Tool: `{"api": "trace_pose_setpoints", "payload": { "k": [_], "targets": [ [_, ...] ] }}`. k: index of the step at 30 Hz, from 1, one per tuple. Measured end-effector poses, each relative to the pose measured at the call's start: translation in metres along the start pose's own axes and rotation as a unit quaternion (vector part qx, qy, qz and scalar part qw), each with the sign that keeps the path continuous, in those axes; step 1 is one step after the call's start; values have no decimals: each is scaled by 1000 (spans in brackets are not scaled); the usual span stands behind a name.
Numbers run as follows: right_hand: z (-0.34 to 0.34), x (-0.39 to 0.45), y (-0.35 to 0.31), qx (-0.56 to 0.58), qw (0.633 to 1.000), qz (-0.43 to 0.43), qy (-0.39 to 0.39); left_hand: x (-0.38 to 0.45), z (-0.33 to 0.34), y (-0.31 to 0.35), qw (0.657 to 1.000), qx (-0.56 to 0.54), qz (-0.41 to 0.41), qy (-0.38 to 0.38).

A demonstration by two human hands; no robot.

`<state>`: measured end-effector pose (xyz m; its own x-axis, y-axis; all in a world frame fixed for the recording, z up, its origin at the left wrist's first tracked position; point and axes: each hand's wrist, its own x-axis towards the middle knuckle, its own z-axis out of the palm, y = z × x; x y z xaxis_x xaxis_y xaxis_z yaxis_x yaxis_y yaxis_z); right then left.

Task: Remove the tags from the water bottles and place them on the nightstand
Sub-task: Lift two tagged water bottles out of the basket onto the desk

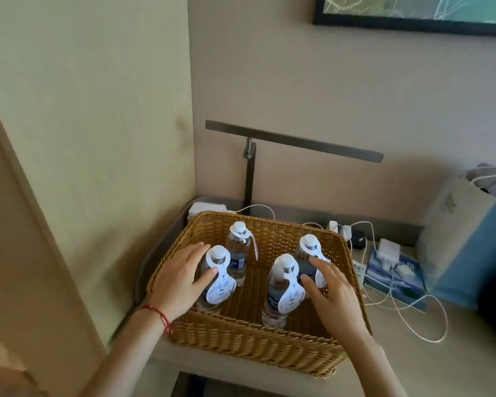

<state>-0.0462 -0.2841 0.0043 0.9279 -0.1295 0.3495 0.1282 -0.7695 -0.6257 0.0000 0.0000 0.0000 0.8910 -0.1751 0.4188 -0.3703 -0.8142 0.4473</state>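
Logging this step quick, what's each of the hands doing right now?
Left hand: curled round the near-left water bottle in the basket, gripping it.
Right hand: fingers relaxed, touching the far-right bottle, not gripping.

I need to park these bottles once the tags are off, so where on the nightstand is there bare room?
Bare patches: the nightstand front right corner, between the basket and the looping white cable, and a thin strip along the front edge. Crowded: behind the basket by the lamp, and the right rear, where chargers and a booklet lie.
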Motion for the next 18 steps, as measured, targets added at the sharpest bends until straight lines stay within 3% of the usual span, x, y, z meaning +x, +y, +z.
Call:
{"api": "trace_pose_setpoints", "payload": {
  "k": [9,18],
  "targets": [
    [33,50,21,72,997,-8,-42,37,41,-18,992,-92,-89,13],
    [64,60,30,110,993,28,-32,51,63,-28,982,-160,-98,28]
  ]
}}
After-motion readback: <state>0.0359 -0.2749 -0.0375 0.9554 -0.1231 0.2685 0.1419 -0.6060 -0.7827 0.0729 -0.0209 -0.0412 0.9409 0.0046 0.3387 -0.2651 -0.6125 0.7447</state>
